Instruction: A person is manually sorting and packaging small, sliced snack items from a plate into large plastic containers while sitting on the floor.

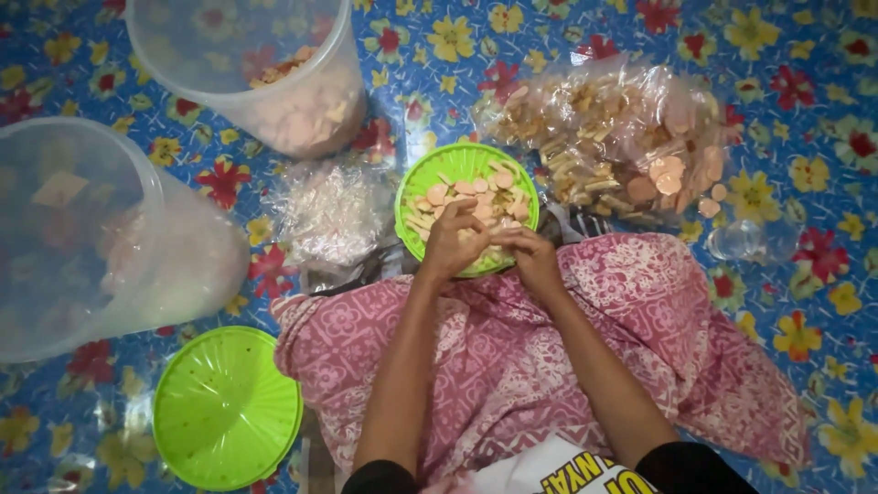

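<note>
Pink patterned cloth [512, 366] over the lap lies nearest, both forearms running across it to the green basket [457, 165]. Left hand [453, 242] and right hand [530, 256] meet at the basket's near rim, fingers [471, 218] curled inward over the crackers [476, 197] — round pinkish discs and pale sticks. Fingertips of both hands touch each other and appear pinched on small pieces; exactly what is held — cannot tell, too small. Most crackers lie just beyond the fingertips, spread across the basket's far half.

Right of the fingers, a clear plastic bag [622, 137] of the same crackers on the flowered floor mat [805, 110]. Left of the fingers, a crumpled pile of small clear bags [329, 215]. Further left, two translucent buckets [274, 82], one near the far edge holding crackers. Green lid [224, 407] lies well behind the left hand.
</note>
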